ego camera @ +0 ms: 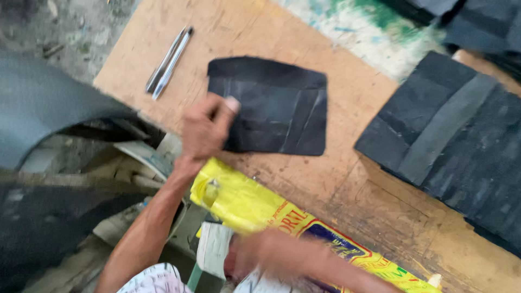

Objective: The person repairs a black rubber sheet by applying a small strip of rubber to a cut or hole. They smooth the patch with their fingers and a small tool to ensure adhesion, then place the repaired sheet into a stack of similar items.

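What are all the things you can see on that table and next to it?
Black sheet: one, black, middle of the board, under the left hand.
Pens: two, silver-grey, far left of the board.
Black sheet stack: one pile, black, right side.
Yellow bag: one, yellow with print, near edge.
Wooden board: one, light brown.
Grey curved sheet: one, left, off the board.
Left hand: fingers curled at the sheet's edge.
Right hand: blurred, low by the bag.
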